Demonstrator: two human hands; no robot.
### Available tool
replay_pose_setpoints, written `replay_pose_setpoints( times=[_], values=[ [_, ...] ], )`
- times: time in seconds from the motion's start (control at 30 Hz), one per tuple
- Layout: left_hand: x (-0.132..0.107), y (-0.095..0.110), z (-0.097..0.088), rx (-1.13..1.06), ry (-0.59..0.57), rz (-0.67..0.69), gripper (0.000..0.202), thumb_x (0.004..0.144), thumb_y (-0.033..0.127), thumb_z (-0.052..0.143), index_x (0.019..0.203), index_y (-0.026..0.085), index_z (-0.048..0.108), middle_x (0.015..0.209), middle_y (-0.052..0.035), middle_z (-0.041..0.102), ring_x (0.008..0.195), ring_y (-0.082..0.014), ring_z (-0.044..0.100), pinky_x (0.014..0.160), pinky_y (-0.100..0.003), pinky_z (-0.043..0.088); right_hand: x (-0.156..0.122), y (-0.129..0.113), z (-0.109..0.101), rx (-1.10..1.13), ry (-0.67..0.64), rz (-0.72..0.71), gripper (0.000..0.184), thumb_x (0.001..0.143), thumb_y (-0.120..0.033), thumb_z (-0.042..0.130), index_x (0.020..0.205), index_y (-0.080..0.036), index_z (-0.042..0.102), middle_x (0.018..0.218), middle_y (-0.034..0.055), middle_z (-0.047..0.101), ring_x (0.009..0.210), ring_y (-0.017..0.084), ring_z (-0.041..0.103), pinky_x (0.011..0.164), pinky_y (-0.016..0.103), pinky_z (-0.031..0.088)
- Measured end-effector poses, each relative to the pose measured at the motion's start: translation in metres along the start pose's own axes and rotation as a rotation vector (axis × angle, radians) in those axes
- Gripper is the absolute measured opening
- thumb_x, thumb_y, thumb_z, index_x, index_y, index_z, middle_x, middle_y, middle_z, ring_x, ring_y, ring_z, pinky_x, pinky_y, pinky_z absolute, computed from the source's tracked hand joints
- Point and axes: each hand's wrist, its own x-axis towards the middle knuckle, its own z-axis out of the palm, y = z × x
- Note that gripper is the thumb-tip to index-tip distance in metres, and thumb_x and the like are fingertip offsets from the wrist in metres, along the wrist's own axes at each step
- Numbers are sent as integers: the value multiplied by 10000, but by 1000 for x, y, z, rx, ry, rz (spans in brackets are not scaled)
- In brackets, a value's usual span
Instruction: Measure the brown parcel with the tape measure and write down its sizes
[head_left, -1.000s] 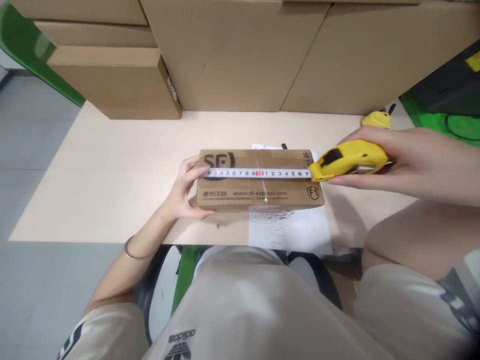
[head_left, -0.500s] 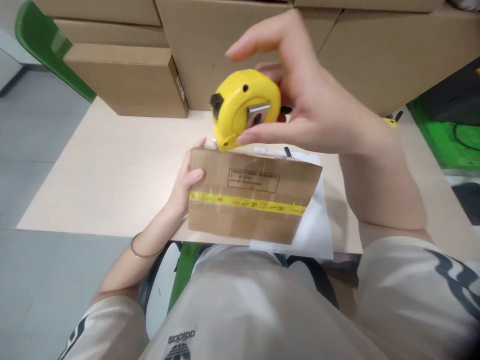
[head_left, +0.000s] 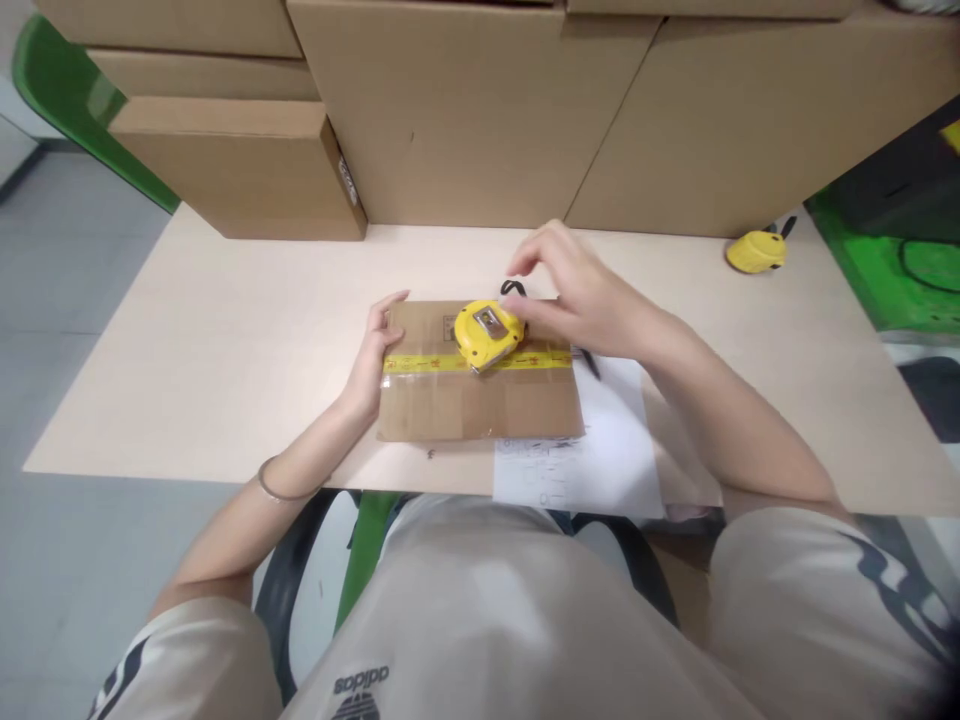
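Note:
A small cardboard box (head_left: pixel 480 405) with yellow printed tape across its top sits on the table in front of me. My left hand (head_left: pixel 379 350) grips its left side, thumb on the top face and fingers at the far edge. On top of the box is a yellow tape measure (head_left: pixel 484 335), its metal clip facing up and a black wrist strap at its far side. My right hand (head_left: pixel 566 290) is at the tape measure's right side, thumb against the case and index finger raised and bent. My other right fingers are hidden.
A written paper sheet (head_left: pixel 611 430) and a black pen (head_left: pixel 590 362) lie right of the box. Another yellow tape measure (head_left: pixel 756 252) sits at the table's far right. Large cartons (head_left: pixel 480 120) line the back, with a flatter box (head_left: pixel 232 185) at left.
The box has gone from tilted up to lying flat on the table. My right hand has lowered the tape measure onto its top, turning it as it came down.

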Motion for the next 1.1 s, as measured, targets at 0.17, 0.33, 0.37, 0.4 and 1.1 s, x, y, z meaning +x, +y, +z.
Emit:
replay_pose_setpoints(
  times=[0.17, 0.33, 0.37, 0.4, 1.1],
  values=[
    [9, -7, -2, -83, -92, -29, 495, 755, 480, 654, 1203, 271, 625, 1099, -66, 669, 1038, -303, 649, 868, -431, 554, -37, 34, -17, -256, -137, 623, 439, 1046, -567, 376, 822, -240, 563, 865, 117, 674, 990, 337, 664, 935, 490, 471],
    [14, -9, 1, -135, -88, 20, 388, 727, 507, 693, 1006, 238, 660, 940, -67, 691, 940, -315, 701, 799, -451, 585, -75, 68, 12, -268, -363, 847, 302, 966, -414, 532, 760, -197, 567, 1011, 244, 741, 1095, 415, 687, 935, 525, 477],
    [15, -10, 2, -138, -88, 34, 390, 722, 515, 702, 992, 237, 658, 919, -67, 694, 958, -330, 712, 810, -465, 593, -81, 73, 17, -224, -340, 827, 292, 964, -415, 524, 770, -201, 559, 1034, 240, 742, 1076, 396, 690, 926, 508, 481],
    [15, -10, 2, -144, -91, 41, 399, 716, 525, 713, 984, 236, 653, 909, -69, 698, 986, -346, 721, 827, -479, 600, -85, 77, 20, -169, -309, 802, 293, 969, -432, 510, 785, -208, 551, 1040, 226, 742, 1051, 371, 691, 912, 486, 485],
    [5, -12, -11, -154, -60, -59, 495, 695, 501, 774, 1074, 188, 727, 1061, -94, 745, 979, -312, 712, 760, -384, 589, -102, 108, 50, 667, 97, 691, 448, 644, -438, 951, 689, -216, 565, 511, -37, 603, 431, 80, 516, 422, 197, 399]
  ],
)
